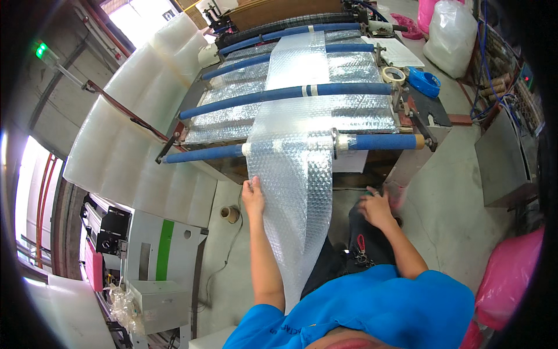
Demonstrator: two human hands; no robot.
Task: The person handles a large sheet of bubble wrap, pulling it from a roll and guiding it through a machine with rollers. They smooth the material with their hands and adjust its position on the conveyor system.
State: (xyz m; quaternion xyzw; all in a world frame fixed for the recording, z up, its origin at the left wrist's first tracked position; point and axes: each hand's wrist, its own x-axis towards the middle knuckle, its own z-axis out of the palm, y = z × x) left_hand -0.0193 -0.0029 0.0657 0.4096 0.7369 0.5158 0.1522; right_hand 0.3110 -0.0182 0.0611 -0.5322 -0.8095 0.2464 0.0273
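A long strip of clear bubble wrap [288,186] hangs from the front blue roller of a machine and runs down towards my body, narrowing near my waist. My left hand [253,198] pinches its left edge, a little below the roller. To the right of the strip and apart from it, my right hand [375,208] is over my dark trousers, fingers spread and slightly blurred, with nothing seen in it. The front blue roller [203,153] carries a metal collar [335,143] at the strip's right edge.
More blue rollers [285,98] cross the silvery machine bed [360,119]. A tape roll [393,75] and a blue tape dispenser [424,82] lie at its right. Large bubble wrap rolls [125,131] stand left, a cardboard core [229,214] on the floor, a pink bag [511,273] at right.
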